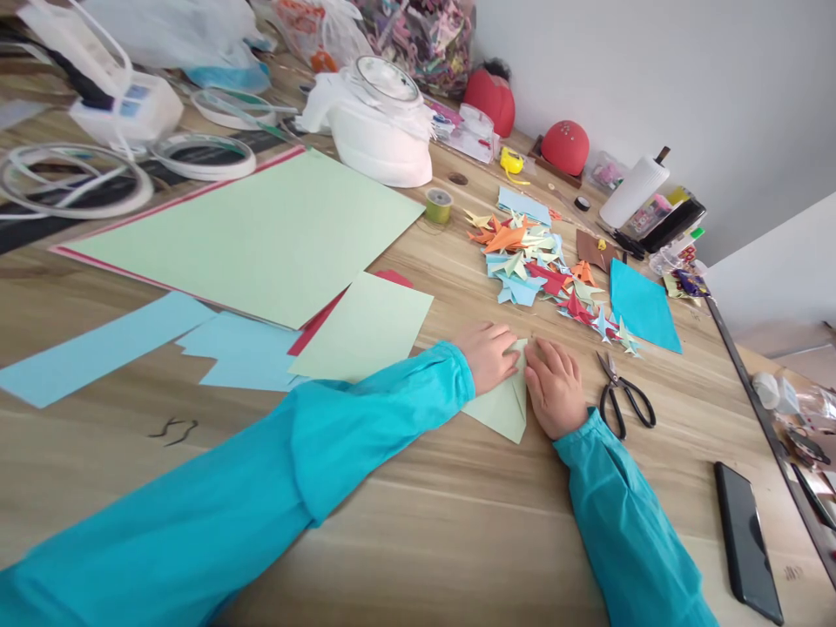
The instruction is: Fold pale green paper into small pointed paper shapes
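A small pale green folded paper (506, 407) lies on the wooden table (418, 514), partly creased into a pointed shape. My left hand (488, 353) presses flat on its upper left part. My right hand (555, 387) presses on its right side, fingers together, palm down. Both arms wear turquoise sleeves. The paper's middle is hidden under the hands.
Black scissors (623, 396) lie just right of my right hand. A pile of folded coloured paper shapes (545, 274) sits beyond, with a blue square sheet (643, 305). Large green sheets (261, 235) and blue sheets (131, 344) lie left. A black phone (748, 540) rests near the right edge.
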The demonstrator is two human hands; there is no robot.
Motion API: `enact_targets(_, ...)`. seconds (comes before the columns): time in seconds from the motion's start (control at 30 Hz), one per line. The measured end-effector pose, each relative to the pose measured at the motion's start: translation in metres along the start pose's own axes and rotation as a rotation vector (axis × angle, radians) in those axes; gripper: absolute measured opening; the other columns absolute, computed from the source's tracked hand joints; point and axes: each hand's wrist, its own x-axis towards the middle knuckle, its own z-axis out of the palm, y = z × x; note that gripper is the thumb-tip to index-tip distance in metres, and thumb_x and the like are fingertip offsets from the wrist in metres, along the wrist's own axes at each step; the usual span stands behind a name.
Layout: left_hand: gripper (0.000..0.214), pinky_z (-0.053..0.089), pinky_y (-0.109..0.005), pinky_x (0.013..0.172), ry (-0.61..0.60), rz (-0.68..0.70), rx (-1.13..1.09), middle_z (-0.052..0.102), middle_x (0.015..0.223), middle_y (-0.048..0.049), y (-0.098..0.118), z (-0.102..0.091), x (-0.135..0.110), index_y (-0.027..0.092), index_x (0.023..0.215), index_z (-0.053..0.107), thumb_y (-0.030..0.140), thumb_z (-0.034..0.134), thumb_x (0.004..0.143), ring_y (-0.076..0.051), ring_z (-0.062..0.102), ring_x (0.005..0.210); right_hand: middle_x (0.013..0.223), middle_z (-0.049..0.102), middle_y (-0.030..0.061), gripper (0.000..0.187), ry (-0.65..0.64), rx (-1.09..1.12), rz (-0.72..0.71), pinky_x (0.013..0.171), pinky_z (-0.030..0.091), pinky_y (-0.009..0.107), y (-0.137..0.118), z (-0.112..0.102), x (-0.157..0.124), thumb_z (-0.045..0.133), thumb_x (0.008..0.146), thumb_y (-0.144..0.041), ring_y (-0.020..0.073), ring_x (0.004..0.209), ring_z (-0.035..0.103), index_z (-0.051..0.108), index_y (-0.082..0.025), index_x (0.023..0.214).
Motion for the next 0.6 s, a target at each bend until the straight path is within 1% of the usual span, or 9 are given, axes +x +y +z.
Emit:
enact_targets(0.1,0.032,0.037,-0.034,0.068,0.03,-0.009,0.038,0.059,0.079,-0.0074,0.006,0.0,0.001,0.019,0.08,0.066,0.028,0.037,0.089,-0.02,0.049,0.08,0.131,0.046,0.0068,0.036,0.011,0.016,0.014,0.097,0.029,0.04,-0.001,-0.001,0.001,0.031,0.092,-0.029,0.0229,0.12,0.037,0.052,-0.022,0.121)
enact_targets(0.17,0.03,0.036,-0.033,0.065,0.072,-0.009,0.045,0.058,0.075,-0.0064,0.007,0.0,0.001,0.019,0.079,0.066,0.026,0.039,0.089,-0.019,0.048,0.077,0.13,0.047,0.0067,0.036,0.011,0.015,0.024,0.096,0.03,0.04,-0.002,-0.002,0.002,0.032,0.092,-0.03,0.0232,0.12,0.038,0.052,-0.022,0.121)
enact_targets(0.27,0.03,0.036,-0.033,0.064,0.094,-0.031,0.041,0.058,0.074,-0.0064,0.008,0.0,0.002,0.017,0.074,0.065,0.026,0.041,0.088,-0.018,0.048,0.075,0.129,0.048,0.0065,0.036,0.003,0.004,0.041,0.095,0.031,0.04,-0.005,-0.004,0.004,0.032,0.092,-0.031,0.024,0.118,0.038,0.051,-0.022,0.121)
enact_targets(0.4,0.031,0.037,-0.033,0.065,0.046,-0.099,0.021,0.059,0.076,-0.0069,0.013,0.0,0.003,0.015,0.073,0.065,0.026,0.04,0.089,-0.019,0.048,0.076,0.127,0.049,0.0063,0.035,-0.01,-0.003,0.081,0.091,0.033,0.041,-0.008,-0.007,0.009,0.033,0.092,-0.032,0.0246,0.114,0.041,0.051,-0.024,0.12)
enact_targets(0.5,0.031,0.038,-0.034,0.067,0.015,-0.147,0.02,0.06,0.079,-0.0071,0.016,0.0,0.005,0.013,0.076,0.065,0.027,0.04,0.089,-0.019,0.049,0.077,0.127,0.049,0.0061,0.035,-0.019,-0.003,0.099,0.089,0.034,0.041,-0.008,-0.007,0.012,0.032,0.092,-0.034,0.0249,0.111,0.043,0.052,-0.026,0.119)
enact_targets(0.6,0.032,0.039,-0.034,0.068,0.003,-0.143,0.032,0.061,0.08,-0.0074,0.017,0.0,0.005,0.013,0.077,0.065,0.026,0.039,0.089,-0.019,0.05,0.078,0.127,0.049,0.0063,0.034,-0.004,-0.006,0.108,0.088,0.034,0.041,-0.009,-0.007,0.014,0.034,0.091,-0.033,0.0251,0.111,0.043,0.052,-0.026,0.119)
